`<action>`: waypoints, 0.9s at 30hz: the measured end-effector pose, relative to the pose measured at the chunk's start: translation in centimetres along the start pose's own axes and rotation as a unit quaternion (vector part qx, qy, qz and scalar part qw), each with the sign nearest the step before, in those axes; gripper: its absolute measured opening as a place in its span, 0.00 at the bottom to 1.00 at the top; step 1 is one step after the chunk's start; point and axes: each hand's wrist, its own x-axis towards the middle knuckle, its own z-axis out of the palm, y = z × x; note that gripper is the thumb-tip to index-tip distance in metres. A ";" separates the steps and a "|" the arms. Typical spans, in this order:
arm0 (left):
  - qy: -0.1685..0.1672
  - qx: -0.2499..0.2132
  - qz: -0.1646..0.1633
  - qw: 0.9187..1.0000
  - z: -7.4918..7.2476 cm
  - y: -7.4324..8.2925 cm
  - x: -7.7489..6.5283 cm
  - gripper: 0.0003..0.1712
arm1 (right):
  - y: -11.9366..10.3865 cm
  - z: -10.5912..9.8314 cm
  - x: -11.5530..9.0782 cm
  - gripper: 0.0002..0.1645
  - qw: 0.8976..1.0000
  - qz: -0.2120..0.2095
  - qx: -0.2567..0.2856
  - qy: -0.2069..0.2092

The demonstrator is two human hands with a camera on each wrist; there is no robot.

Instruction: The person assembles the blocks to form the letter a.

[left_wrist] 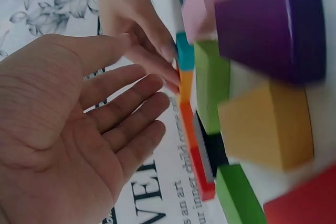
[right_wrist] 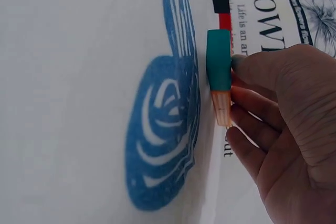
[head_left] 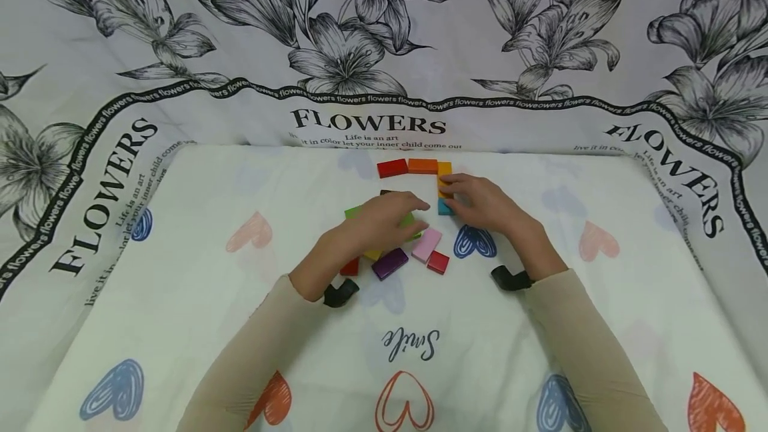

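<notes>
Colored rectangular blocks lie on a white cloth. At the back, a red block [head_left: 393, 168], an orange block [head_left: 423, 166], a yellow block [head_left: 444, 169] and a teal block [head_left: 444, 210] form a bent row. My right hand [head_left: 485, 205] is at the row's near end, its thumb touching the teal block and its fingertips at the yellow one. My left hand [head_left: 381, 222] hovers with extended fingers over loose blocks, holding nothing. Around it lie a purple block [head_left: 390, 264], a pink block [head_left: 427, 245], a small red block [head_left: 438, 263], and a green block [left_wrist: 211, 85], partly hidden from the head view.
A dark block [left_wrist: 214, 153] and a tan-yellow block [left_wrist: 265, 127] sit among the loose ones. Black straps [head_left: 511, 279] show at both wrists. The cloth [head_left: 312, 179] bears printed hearts, and a flower-patterned cloth [head_left: 384, 72] hangs behind.
</notes>
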 end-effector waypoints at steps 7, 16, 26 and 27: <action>-0.020 -0.004 0.030 0.999 2.3 0.9 -0.4 0.24 | 0.9 0.6 -0.6 0.26 1.000 0.005 0.022 -0.002; -0.001 0.020 0.052 0.998 2.4 1.5 -0.9 0.23 | 0.6 0.1 0.3 0.25 0.999 -0.026 0.023 0.007; -0.034 0.040 0.060 0.997 2.8 1.1 -1.0 0.28 | 0.7 0.0 0.1 0.26 1.000 -0.018 0.018 0.002; -0.037 0.043 0.062 0.996 2.8 1.1 -1.0 0.29 | 0.7 0.0 0.1 0.26 1.000 -0.017 0.017 0.002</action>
